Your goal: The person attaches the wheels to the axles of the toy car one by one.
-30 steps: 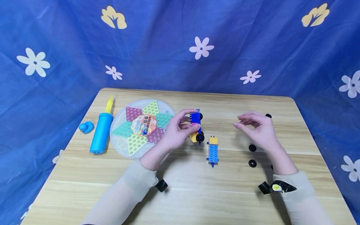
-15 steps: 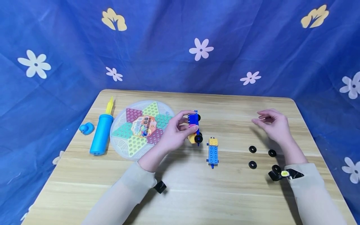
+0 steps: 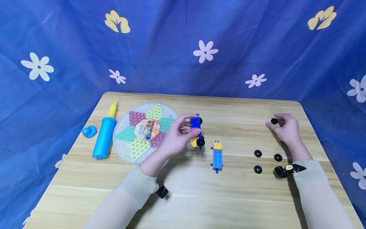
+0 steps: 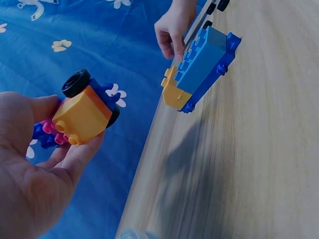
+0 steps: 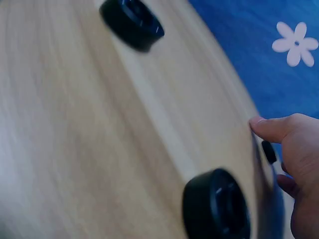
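My left hand [image 3: 178, 132] holds a building-block toy car [image 3: 195, 130] above the table, thumb on the near side and fingers on the far side. Its blocks are blue, pink and yellow-orange; a black wheel [image 4: 76, 83] shows on its blue base in the left wrist view. My right hand [image 3: 287, 128] is at the far right of the table, thumb and fingers spread around a small black wheel [image 3: 274, 121]. In the right wrist view a gap shows between the thumb and that wheel [image 5: 269, 152]. A second block car [image 3: 217, 156], blue and yellow without wheels, stands between the hands.
Several more black wheels [image 3: 258, 153] lie on the table [image 3: 237, 197] near my right forearm. Left of my left hand is a round star-patterned game board [image 3: 120, 151]. Farther left are a blue pump [image 3: 104, 138] with yellow nozzle and a blue rubber duck [image 3: 89, 131].
My right hand has moved right, away from the middle, and come down around the far wheel. The left hand, still holding the toy car, has shifted slightly left.
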A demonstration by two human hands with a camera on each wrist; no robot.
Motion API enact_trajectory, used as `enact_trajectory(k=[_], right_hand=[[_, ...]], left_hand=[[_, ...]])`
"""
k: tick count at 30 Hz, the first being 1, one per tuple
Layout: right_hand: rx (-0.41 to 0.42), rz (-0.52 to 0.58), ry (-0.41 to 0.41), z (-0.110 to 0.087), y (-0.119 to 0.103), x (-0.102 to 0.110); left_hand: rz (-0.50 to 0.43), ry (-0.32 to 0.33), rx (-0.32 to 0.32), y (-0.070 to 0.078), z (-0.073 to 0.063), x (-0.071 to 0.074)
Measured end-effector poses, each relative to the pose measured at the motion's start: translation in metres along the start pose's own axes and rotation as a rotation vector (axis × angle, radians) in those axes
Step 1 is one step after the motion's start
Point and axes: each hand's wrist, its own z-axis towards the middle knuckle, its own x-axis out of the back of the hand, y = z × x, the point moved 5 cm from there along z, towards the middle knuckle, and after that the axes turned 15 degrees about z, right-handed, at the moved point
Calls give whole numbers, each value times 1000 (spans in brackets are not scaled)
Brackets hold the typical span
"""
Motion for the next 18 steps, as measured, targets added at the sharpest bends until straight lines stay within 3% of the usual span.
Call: enact_trajectory(k=[5,18], right_hand=[[-43,-8,0,2,12,1],[19,-17,-8,-1,4,-1]], left_hand=[[-4,0,-3,-1,0,0],[20,-9,13,0,-1,-1]])
